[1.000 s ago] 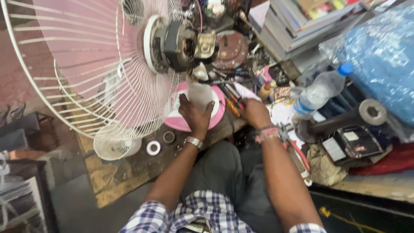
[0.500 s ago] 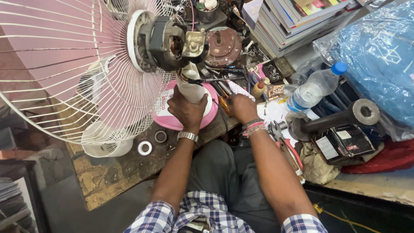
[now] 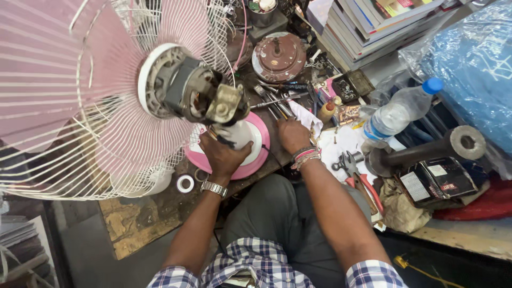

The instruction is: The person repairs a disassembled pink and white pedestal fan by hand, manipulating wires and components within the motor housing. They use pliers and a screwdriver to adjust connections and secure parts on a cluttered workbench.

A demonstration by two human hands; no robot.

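**Surfaces at my bench**

My left hand (image 3: 224, 154) closes on the fan's white neck (image 3: 234, 133), smooth glossy plastic. Pink base (image 3: 256, 154): same glossy plastic. Fan motor (image 3: 189, 90): bare metal, dull and grimy. Wire guard (image 3: 64, 176): thin metal, white-coated, smooth. Blades (image 3: 48, 74): translucent pink plastic. My right hand (image 3: 293, 134) rests among the steel tools (image 3: 274, 101), beside a white cloth (image 3: 306, 114), soft and matt. Bench top (image 3: 136, 224): worn wood, rough, patchy. Water bottle (image 3: 397, 114): clear plastic, shiny. Blue plastic sheet (image 3: 469, 64): crinkled, glossy. Round brown cover (image 3: 278, 56): metal, dusty. My wristwatch (image 3: 214, 188): polished metal.
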